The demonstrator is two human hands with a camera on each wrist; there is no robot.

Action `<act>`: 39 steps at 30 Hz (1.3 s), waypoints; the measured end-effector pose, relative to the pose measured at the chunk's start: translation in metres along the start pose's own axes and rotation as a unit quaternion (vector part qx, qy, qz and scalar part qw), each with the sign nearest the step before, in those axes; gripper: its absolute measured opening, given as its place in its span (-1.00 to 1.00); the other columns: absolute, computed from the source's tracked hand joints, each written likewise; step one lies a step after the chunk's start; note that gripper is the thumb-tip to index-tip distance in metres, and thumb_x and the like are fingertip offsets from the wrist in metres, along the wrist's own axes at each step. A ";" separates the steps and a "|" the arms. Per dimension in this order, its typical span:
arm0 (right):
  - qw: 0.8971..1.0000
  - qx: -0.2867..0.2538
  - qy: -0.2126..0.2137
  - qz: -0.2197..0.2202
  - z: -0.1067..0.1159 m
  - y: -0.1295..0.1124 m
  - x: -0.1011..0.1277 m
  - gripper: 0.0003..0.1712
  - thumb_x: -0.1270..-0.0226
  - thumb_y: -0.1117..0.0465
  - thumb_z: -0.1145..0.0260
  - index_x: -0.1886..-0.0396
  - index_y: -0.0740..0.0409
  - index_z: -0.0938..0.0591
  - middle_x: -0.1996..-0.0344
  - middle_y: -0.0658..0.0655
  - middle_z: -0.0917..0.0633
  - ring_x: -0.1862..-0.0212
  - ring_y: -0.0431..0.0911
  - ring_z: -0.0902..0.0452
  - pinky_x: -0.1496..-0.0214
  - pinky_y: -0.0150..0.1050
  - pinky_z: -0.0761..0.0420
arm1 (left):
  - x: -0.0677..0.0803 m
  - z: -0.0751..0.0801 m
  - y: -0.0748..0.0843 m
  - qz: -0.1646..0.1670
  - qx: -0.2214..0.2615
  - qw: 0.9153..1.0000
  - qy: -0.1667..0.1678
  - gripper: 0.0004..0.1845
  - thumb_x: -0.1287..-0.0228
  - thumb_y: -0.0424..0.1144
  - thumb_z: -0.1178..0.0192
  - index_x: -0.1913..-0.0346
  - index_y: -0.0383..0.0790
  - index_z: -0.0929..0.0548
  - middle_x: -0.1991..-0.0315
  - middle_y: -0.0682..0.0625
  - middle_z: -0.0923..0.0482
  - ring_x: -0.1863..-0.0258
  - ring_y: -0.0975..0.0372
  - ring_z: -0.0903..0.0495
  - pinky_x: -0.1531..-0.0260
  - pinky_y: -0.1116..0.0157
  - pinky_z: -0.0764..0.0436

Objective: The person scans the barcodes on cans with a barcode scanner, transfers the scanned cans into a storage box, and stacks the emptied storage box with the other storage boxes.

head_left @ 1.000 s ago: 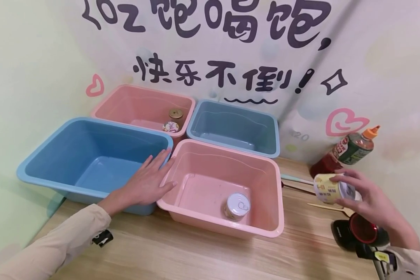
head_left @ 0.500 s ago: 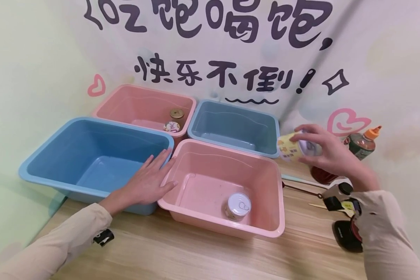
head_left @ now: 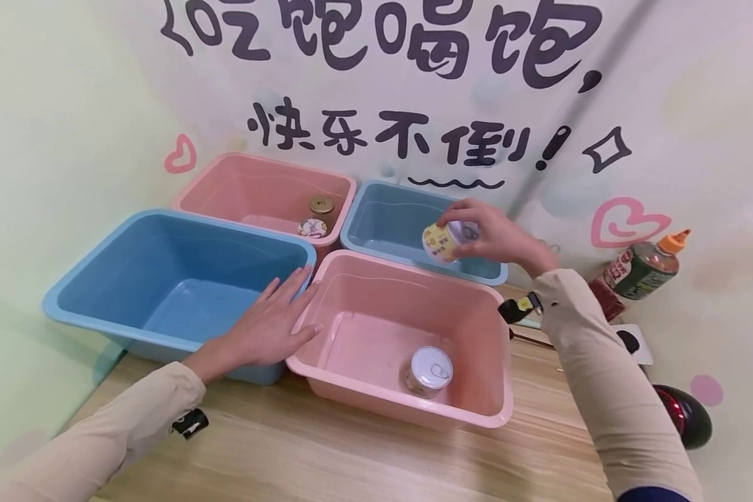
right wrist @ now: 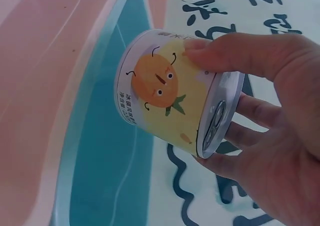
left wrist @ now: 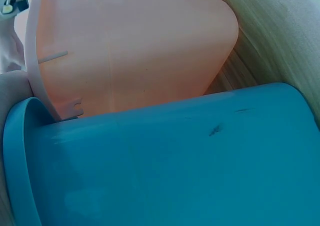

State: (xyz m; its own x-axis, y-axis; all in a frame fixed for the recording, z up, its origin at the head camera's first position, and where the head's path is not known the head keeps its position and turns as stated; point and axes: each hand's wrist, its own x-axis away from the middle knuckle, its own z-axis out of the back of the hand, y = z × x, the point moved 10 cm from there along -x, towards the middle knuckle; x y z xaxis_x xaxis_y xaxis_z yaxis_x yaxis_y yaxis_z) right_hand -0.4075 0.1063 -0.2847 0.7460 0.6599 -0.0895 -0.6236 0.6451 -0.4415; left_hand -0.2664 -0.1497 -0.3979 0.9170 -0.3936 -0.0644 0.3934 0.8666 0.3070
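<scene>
Over the far blue bin [head_left: 414, 223], right hand [head_left: 492, 233] grips a yellow can [head_left: 439, 242].

Wall [head_left: 100, 104] lettering reads "快乐不倒!" (top line cropped).

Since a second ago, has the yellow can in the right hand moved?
Yes. The yellow can, held by the right hand, has travelled left from beside the sauce bottle to above the far blue tub.
</scene>
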 end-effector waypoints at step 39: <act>0.978 -0.018 -0.156 -0.138 -0.128 0.053 -0.092 -0.56 -0.38 0.34 -0.15 -0.21 0.07 -0.63 -0.25 0.24 -0.53 -0.20 0.13 -0.38 -0.16 0.03 -0.48 | 0.000 0.001 -0.001 -0.001 0.002 1.000 0.000 -0.21 -0.44 0.08 -0.06 -0.56 -0.28 -0.13 -0.63 -0.24 0.15 -0.62 -0.11 0.13 -0.53 -0.20 0.08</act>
State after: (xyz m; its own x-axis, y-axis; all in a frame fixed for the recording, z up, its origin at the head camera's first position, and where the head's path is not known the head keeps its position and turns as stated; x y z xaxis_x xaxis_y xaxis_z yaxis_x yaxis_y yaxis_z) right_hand -0.4796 0.0303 -0.4139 0.7742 0.5510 0.3114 -0.3956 0.8053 -0.4415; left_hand -0.2671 -0.1506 -0.3972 0.9160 -0.3958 -0.0659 0.3958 0.8643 0.3104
